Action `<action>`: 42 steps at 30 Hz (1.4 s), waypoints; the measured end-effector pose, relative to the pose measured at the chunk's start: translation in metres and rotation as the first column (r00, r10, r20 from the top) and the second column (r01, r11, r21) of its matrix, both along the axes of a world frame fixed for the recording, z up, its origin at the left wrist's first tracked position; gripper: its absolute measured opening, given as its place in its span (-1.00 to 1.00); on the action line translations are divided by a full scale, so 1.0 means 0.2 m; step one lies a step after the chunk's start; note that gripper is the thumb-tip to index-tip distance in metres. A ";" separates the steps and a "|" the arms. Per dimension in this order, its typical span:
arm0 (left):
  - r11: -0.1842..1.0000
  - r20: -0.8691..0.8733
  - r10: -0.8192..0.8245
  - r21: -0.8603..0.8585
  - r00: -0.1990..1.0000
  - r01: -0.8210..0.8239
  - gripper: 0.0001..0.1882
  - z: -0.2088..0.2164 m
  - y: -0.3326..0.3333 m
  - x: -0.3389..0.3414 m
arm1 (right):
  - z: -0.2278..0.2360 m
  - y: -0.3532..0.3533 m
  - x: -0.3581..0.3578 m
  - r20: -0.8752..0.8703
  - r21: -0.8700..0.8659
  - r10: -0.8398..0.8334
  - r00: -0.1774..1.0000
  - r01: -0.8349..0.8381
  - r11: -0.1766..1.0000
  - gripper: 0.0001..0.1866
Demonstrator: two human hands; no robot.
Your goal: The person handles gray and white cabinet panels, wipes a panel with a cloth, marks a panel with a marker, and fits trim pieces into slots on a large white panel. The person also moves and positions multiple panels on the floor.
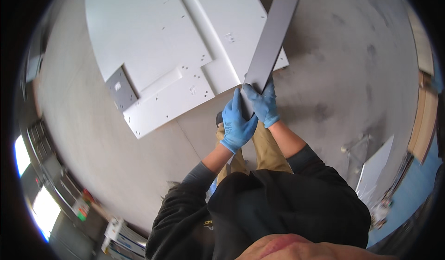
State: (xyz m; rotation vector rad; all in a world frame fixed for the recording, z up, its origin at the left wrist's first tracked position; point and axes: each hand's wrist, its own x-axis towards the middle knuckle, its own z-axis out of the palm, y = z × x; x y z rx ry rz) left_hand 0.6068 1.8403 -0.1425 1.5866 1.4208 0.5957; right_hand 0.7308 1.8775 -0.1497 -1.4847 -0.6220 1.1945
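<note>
Long grey board gripped at its near end by two gloved hands

A smooth grey floor (333, 93) is spread beneath everything. On it, several overlapping white panels (143, 42) are laid out ahead and to the left, their faces pierced by small dark holes.

The long grey board (276, 33) is held in front of the legs, its near end between the hands and its length run forward across the right side of the panels; its far end is cut off by the upper edge of the view. Whether the panels are touched by it cannot be told.

The board looks stiff, flat and fairly smooth. Some weight is to be expected, with a tendency to tip because it is held only at one end; a hand placed nearer the middle would give better balance. The long edges are the surer hold, and the corners could be chipped if knocked.

The near end is clasped by the left hand (237, 126), index finger along one edge and thumb on the other side. By the right hand (263, 103) the board is clamped, thumb across the top face; the fingertips beneath are hidden.

At the panels' left corner, a small dark-grey rectangular piece (121, 87) is seen.
</note>
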 end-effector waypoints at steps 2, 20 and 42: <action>0.969 -0.001 -0.164 0.187 0.987 0.161 0.03 0.15 -0.05 0.03 | 0.20 -0.14 0.10 0.047 0.009 -0.103 0.994 0.103 0.995 -0.32; 0.544 -0.337 -0.760 0.138 0.555 0.828 -0.05 0.85 -0.70 0.18 | 1.27 -1.36 1.37 0.975 0.224 -0.223 0.018 -0.083 0.971 -0.25; 0.603 -0.289 -0.626 0.410 0.725 0.684 0.08 1.34 -0.48 0.25 | 1.10 -2.02 2.90 0.911 -0.340 0.098 0.400 0.597 0.727 -0.42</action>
